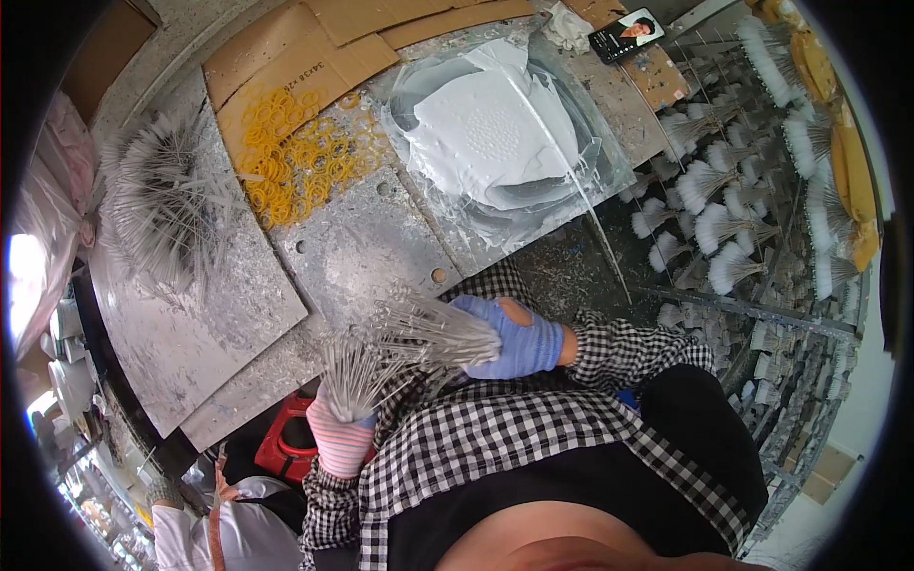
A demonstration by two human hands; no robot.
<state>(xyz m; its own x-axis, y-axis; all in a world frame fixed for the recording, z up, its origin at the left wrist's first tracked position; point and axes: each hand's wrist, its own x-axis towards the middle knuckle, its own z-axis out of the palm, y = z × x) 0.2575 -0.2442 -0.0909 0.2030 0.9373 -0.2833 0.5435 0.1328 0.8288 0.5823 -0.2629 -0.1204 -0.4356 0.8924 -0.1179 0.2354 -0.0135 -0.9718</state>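
My left hand (342, 438), in a pink-and-white striped glove, is closed round the lower end of a bundle of thin grey sticks (350, 376). They fan out upward from the fist. My right hand (519, 336), in a blue glove with a hole on its back, grips a larger bundle of thin grey sticks (428, 328). Its free ends point left, toward the worktable, just above the left bundle. The two bundles are close together over my checked apron; whether they touch I cannot tell.
A plastic-lined basin of white paste (486, 133) has a rod across it. Yellow rubber bands (286, 157) lie scattered beside a heap of grey sticks (162, 205) on the worktable (371, 252). A phone (626, 36) rests at the back right. Racks of white-tipped bundles (714, 224) stand right; a red stool (286, 440) is below.
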